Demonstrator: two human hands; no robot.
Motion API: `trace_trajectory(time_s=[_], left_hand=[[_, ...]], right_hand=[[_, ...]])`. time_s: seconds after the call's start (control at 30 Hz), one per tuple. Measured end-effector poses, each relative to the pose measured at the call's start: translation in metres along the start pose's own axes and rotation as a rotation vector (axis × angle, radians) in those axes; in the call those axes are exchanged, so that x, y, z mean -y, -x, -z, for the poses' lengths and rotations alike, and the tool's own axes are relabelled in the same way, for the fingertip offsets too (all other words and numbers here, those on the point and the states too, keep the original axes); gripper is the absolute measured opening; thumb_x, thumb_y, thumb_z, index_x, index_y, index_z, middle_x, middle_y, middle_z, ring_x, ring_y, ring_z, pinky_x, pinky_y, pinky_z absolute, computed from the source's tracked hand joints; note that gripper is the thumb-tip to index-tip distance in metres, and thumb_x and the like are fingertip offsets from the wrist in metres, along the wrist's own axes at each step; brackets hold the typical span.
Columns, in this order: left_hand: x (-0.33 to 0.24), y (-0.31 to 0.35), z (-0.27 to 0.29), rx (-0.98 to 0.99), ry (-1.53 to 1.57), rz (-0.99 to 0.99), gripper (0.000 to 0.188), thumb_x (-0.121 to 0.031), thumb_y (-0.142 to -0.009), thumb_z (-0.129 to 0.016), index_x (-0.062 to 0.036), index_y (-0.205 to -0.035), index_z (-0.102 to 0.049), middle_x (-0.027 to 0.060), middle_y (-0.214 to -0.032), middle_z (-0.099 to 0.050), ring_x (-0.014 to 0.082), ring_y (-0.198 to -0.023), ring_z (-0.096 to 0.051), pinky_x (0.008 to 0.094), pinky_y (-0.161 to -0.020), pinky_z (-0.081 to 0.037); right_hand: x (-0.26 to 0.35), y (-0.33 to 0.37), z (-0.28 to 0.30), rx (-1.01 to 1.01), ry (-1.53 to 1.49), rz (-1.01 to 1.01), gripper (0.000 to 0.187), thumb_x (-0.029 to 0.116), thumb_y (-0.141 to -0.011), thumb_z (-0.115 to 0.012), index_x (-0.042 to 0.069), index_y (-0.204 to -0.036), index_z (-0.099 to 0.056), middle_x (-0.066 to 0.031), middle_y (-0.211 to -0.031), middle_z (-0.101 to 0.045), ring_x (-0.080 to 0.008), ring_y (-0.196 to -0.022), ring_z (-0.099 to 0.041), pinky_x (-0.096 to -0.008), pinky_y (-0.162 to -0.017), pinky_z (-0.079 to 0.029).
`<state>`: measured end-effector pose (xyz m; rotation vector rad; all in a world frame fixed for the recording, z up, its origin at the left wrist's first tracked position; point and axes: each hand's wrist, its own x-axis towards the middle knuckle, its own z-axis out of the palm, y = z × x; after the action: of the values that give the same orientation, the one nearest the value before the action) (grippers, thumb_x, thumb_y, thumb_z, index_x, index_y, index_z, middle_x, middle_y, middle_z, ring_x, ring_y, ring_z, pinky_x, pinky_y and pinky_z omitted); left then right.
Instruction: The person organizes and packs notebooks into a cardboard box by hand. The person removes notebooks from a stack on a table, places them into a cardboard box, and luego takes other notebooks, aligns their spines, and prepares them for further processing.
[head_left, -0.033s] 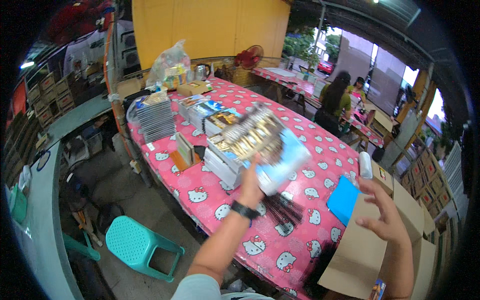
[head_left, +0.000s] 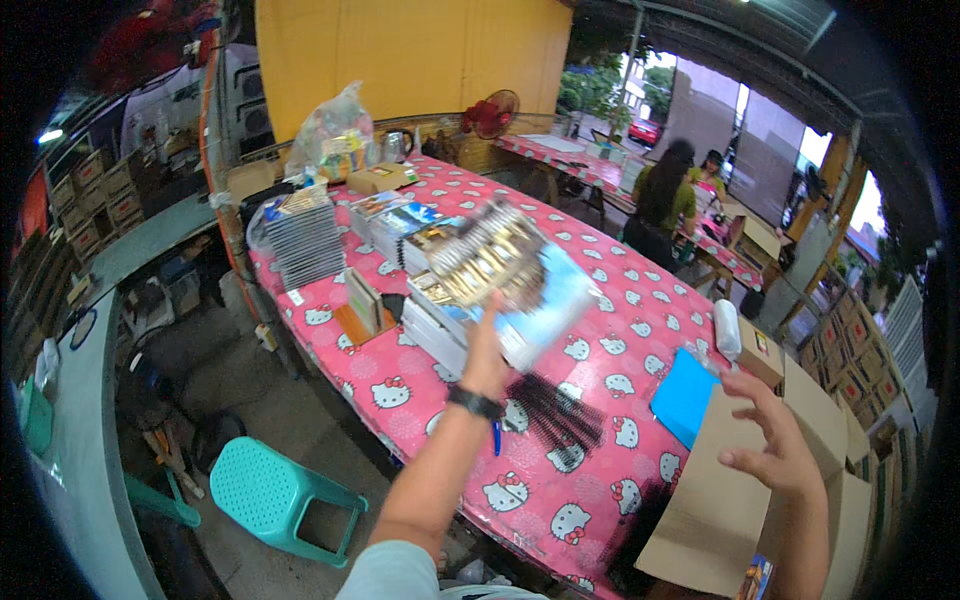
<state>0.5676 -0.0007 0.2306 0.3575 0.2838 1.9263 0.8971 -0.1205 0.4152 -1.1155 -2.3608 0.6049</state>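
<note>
My left hand (head_left: 487,352) grips a picture-covered book (head_left: 550,305) showing blue sky and a golden building, blurred by motion. The book is tilted over a stack of thick white-edged books (head_left: 432,338) on the table. Whether more than one book is in the grip, I cannot tell. My right hand (head_left: 765,435) is empty, its fingers spread above the flap of an open cardboard box (head_left: 708,490). Black comb-like binding strips (head_left: 562,415) lie below the held book, and a blue pen (head_left: 497,437) lies near my left wrist.
A pink patterned cloth covers the table (head_left: 500,492). On it are a tall stack of spiral-bound books (head_left: 305,240), a small wooden stand (head_left: 362,318), a blue sheet (head_left: 683,398) and a white roll (head_left: 727,330). A teal stool (head_left: 270,490) stands at left. Two people sit beyond.
The held book has shifted slightly left, closer over the stack. The blue pen now shows beside my left wrist. My right hand stays almost where it was.
</note>
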Motion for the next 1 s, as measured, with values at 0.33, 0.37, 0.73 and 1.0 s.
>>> trace_trajectory(time_s=[0.33,0.37,0.73,1.0], left_hand=[[-0.056,-0.174,0.139,-0.529,-0.662,-0.006,0.04,-0.037,-0.08,-0.061,-0.004,-0.103,-0.056,0.0121,-0.097,-0.062,0.0268,-0.085,-0.06,0.0384,-0.074,-0.047],[-0.062,-0.174,0.141,-0.528,-0.733,0.023,0.043,-0.039,-0.079,-0.062,-0.005,-0.104,-0.056,0.0124,-0.098,-0.062,0.0265,-0.086,-0.059,0.0379,-0.074,-0.046],[-0.046,-0.168,0.154,-0.598,-1.162,0.064,0.085,-0.057,-0.072,-0.062,0.0076,-0.124,-0.04,0.0182,-0.118,-0.051,0.0265,-0.104,-0.05,0.0348,-0.088,-0.04],[0.099,-0.008,-0.092,0.137,-1.499,-0.941,0.04,-0.017,-0.075,-0.064,-0.0006,-0.11,-0.054,0.0178,-0.112,-0.052,0.0303,-0.108,-0.044,0.0385,-0.096,-0.03]], right_hand=[[-0.045,0.143,0.033,-0.268,-0.469,-0.344,0.052,0.023,-0.067,-0.071,-0.002,-0.108,-0.054,-0.0147,-0.102,-0.06,-0.0216,-0.09,-0.059,-0.0335,-0.081,-0.046],[-0.047,0.151,0.031,-0.292,-0.484,-0.332,0.051,0.024,-0.067,-0.071,-0.002,-0.107,-0.054,-0.0153,-0.1,-0.061,-0.0222,-0.088,-0.06,-0.0338,-0.08,-0.047],[-0.1,0.24,0.06,-0.418,-0.233,-0.594,0.038,0.019,-0.075,-0.066,-0.001,-0.106,-0.056,-0.0091,-0.095,-0.062,-0.017,-0.089,-0.058,-0.0304,-0.08,-0.046],[-0.115,0.334,0.079,-0.54,0.189,-0.821,0.031,0.016,-0.076,-0.065,0.002,-0.102,-0.059,-0.0096,-0.091,-0.063,-0.0169,-0.08,-0.058,-0.0297,-0.07,-0.047]])
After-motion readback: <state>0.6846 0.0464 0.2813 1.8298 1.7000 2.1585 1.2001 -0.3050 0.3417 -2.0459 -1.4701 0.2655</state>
